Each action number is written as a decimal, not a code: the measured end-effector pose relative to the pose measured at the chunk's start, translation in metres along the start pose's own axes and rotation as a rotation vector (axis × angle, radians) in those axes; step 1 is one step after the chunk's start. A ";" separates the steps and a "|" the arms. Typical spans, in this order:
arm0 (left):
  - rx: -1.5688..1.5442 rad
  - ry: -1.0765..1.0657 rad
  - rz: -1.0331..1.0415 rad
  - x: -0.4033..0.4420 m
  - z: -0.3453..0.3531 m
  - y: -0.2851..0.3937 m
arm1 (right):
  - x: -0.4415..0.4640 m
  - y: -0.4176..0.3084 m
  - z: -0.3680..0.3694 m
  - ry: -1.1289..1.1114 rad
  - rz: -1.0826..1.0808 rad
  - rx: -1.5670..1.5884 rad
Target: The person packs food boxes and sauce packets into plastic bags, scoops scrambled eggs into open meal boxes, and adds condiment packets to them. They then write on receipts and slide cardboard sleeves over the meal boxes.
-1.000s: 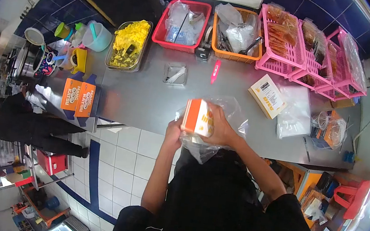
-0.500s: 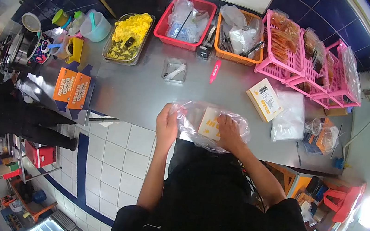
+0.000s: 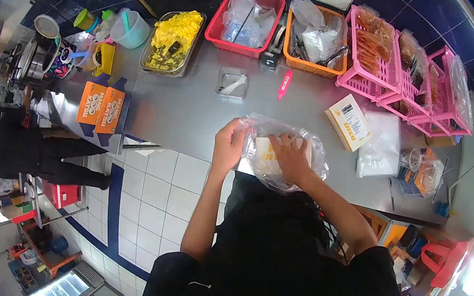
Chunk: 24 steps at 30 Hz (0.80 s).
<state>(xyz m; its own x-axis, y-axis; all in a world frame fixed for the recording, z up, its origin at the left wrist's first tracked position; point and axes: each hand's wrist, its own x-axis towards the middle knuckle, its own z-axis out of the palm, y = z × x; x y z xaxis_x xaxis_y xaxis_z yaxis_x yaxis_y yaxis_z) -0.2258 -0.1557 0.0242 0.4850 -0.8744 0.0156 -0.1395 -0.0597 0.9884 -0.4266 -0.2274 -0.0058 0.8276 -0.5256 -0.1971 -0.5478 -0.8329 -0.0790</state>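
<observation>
- While the left hand grips the edge of a clear plastic bag near the middle of the frame, the right hand lies over a white cardboard box with yellow lettering inside that bag.
- The left hand's fingers are clamped on the bag's left edge; the right hand's fingers are spread apart across the top of the box, partly hiding its print.
- Bag and box are at the near edge of the grey metal surface, close to the person's black clothing.
- Above them, a small clear square container holds a white item, and a bright pink marker lies to its right.
- At upper centre, a red plastic basket and an orange plastic basket hold clear plastic packaging.
- Pink plastic baskets with packaged items fill the upper right.
- Right of centre, a white and yellow box with a printed label is beside flat clear plastic sheets.
- At upper left, a clear rectangular dish holds yellow food; below it lie orange printed cardboard pieces.
- A co-worker in black is at the left of the frame.
</observation>
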 end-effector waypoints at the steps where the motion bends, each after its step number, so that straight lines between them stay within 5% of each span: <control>1: -0.003 -0.013 -0.034 -0.004 0.001 0.001 | 0.007 -0.004 -0.005 -0.058 0.017 0.008; 3: -0.006 -0.042 -0.070 -0.009 0.003 0.001 | 0.017 -0.008 -0.002 -0.119 0.049 0.022; 9: 0.241 0.154 0.002 -0.021 -0.014 0.018 | 0.012 -0.006 0.017 0.260 -0.018 0.054; 12: 0.352 0.200 0.122 -0.044 -0.025 0.024 | -0.021 -0.003 -0.025 0.245 -0.042 0.459; 14: 0.581 0.068 0.142 -0.060 -0.032 0.035 | -0.044 0.012 -0.033 0.514 0.172 0.026; 16: 0.811 -0.069 0.179 -0.077 -0.035 0.049 | -0.057 0.039 -0.032 0.361 0.478 -0.049; 17: 0.589 -0.159 -0.071 -0.086 -0.036 0.056 | -0.067 0.056 -0.038 0.365 0.494 -0.050; 18: 0.360 -0.242 -0.316 -0.087 -0.034 0.063 | -0.078 0.076 -0.052 0.156 0.561 0.432; 19: 0.360 -0.247 -0.312 -0.085 -0.033 0.069 | -0.086 0.087 -0.068 -0.071 0.599 0.913; 20: 0.150 -0.210 -0.289 -0.084 -0.032 0.076 | -0.093 0.088 -0.091 -0.071 0.604 0.915; 22: -0.226 -0.097 -0.255 -0.074 -0.026 0.089 | -0.108 0.085 -0.144 0.228 0.385 1.403; 24: -0.499 -0.046 -0.170 -0.046 -0.018 0.115 | -0.115 0.081 -0.182 0.307 0.361 1.476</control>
<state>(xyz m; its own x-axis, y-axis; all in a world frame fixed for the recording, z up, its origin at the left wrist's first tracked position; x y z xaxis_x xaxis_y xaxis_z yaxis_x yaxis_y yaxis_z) -0.2482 -0.1134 0.1395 0.4247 -0.8933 -0.1469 0.3717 0.0241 0.9280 -0.5443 -0.2661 0.1881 0.5212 -0.8216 -0.2309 -0.1944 0.1491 -0.9695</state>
